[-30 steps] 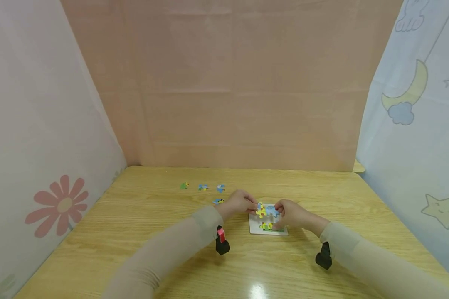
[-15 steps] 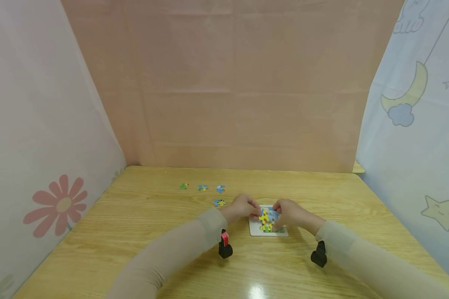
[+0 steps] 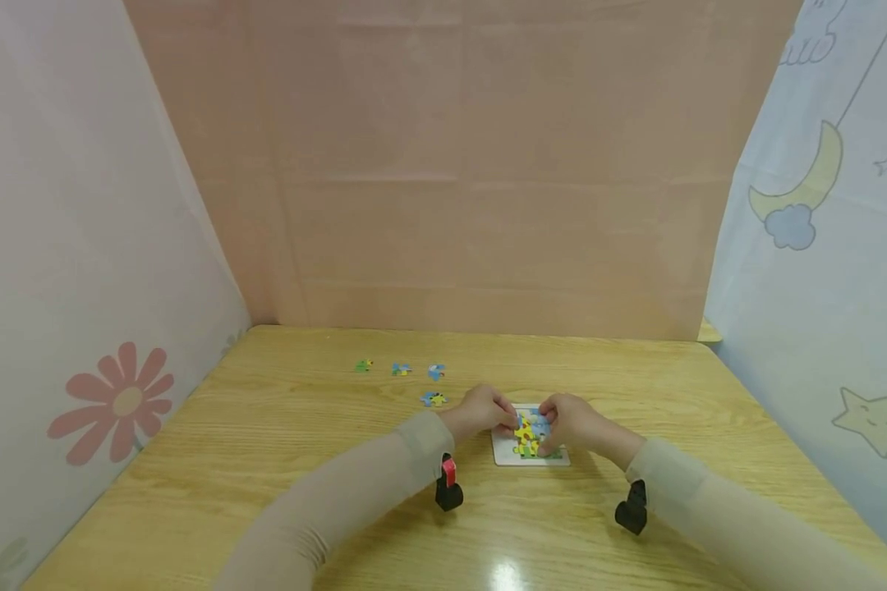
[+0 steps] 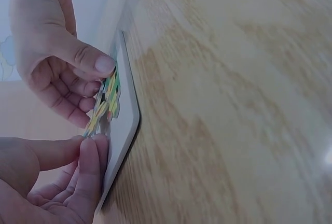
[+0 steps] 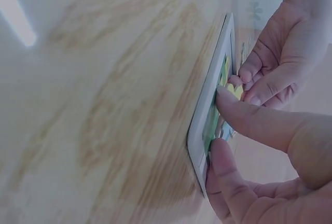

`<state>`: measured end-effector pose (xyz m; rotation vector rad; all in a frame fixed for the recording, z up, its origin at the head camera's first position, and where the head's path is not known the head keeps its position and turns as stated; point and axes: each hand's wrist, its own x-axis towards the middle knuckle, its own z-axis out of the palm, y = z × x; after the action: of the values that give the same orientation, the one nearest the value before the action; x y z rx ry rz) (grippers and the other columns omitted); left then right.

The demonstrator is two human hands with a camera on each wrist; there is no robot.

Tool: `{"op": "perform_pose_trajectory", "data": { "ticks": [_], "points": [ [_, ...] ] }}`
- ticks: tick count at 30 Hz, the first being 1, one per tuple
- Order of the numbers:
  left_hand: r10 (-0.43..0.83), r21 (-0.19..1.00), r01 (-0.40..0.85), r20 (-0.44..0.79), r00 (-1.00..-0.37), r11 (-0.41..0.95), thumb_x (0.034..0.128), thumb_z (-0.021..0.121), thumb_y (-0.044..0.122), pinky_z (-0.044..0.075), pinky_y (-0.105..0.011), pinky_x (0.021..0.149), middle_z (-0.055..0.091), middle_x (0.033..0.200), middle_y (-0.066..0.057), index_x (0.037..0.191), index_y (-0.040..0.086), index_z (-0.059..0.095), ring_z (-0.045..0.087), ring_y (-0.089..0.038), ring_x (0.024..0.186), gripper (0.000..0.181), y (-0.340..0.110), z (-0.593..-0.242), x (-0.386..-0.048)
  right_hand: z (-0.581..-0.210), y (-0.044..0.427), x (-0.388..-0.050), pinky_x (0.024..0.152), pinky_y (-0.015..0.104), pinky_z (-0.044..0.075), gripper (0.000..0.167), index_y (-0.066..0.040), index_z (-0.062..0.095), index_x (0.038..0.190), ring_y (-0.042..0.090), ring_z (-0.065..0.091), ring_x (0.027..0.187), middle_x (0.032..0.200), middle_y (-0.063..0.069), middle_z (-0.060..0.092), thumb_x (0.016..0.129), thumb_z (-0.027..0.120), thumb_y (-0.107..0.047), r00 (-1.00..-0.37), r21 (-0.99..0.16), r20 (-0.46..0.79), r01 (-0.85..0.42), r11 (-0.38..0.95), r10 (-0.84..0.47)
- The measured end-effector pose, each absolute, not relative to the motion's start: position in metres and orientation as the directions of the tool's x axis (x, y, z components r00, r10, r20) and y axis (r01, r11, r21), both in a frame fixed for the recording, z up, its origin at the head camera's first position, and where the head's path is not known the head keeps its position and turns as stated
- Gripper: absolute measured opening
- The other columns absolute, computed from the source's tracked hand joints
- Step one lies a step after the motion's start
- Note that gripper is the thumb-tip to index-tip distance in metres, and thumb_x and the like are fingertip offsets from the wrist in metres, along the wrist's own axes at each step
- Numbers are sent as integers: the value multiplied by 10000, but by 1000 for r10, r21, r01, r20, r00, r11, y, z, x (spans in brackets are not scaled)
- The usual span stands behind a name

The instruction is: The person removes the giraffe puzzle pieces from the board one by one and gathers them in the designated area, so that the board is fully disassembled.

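Observation:
In the head view my left hand (image 3: 484, 408) pinches a yellow jigsaw piece (image 3: 521, 428) over the white puzzle board (image 3: 504, 455). In the left wrist view thumb and fingers meet at the end of this piece (image 4: 96, 116), which tilts close above the board. My right hand (image 3: 578, 423) is at the board's right side. Its thumb touches the green and yellow pieces (image 5: 211, 123) along the near edge, and its other fingertips rest near blue pieces (image 3: 538, 422) at the far side. The hands partly cover the board.
Loose jigsaw pieces lie left of the board: a green one (image 3: 364, 366), two blue ones, of which one (image 3: 401, 369) is in the middle, and a blue and yellow one (image 3: 434, 399) nearest my left hand. The wooden table (image 3: 310, 443) ends at a tan backdrop (image 3: 451, 205).
My left hand has moved slightly right and nearer, bringing the yellow jigsaw piece against the near row of pieces. The right hand has barely moved.

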<state>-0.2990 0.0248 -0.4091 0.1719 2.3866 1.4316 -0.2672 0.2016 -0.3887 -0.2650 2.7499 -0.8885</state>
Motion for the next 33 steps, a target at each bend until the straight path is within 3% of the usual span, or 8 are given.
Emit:
{"op": "perform_pose_trajectory", "data": {
  "ticks": [13, 19, 27, 33],
  "points": [
    [291, 895, -71, -217, -932, 440, 856, 711, 20, 562, -200, 611, 684, 788, -57, 862, 14, 668, 641, -118, 633, 44, 22, -408, -298, -391, 206, -268, 789, 335, 506, 715, 88, 532, 1236, 209, 543, 906, 1066, 140, 571, 653, 898, -109, -949, -634, -173, -98, 767, -264],
    [306, 925, -87, -209, -929, 370, 881, 678, 13, 588, -249, 689, 699, 863, -92, 926, -9, 670, 680, -157, 724, 50, 13, -406, -298, -391, 205, -267, 796, 343, 488, 696, 78, 536, 1225, 217, 519, 903, 1057, 140, 562, 658, 895, -106, -951, -635, -186, -74, 769, -245],
    [364, 955, -76, -182, -914, 287, 918, 629, 10, 594, -317, 796, 678, 949, -123, 993, -31, 650, 697, -214, 835, 88, -18, -404, -307, -396, 208, -268, 780, 342, 482, 720, 68, 534, 1236, 213, 503, 905, 1051, 124, 549, 647, 903, -120, -954, -637, -180, -74, 767, -241],
    [371, 968, -25, -121, -921, 251, 916, 622, -13, 596, -341, 807, 677, 931, -142, 1009, -63, 631, 693, -179, 789, 106, -47, -407, -315, -396, 207, -267, 781, 338, 476, 709, 66, 537, 1230, 216, 498, 902, 1040, 118, 544, 645, 901, -106, -956, -642, -183, -62, 764, -231]
  ]
}}
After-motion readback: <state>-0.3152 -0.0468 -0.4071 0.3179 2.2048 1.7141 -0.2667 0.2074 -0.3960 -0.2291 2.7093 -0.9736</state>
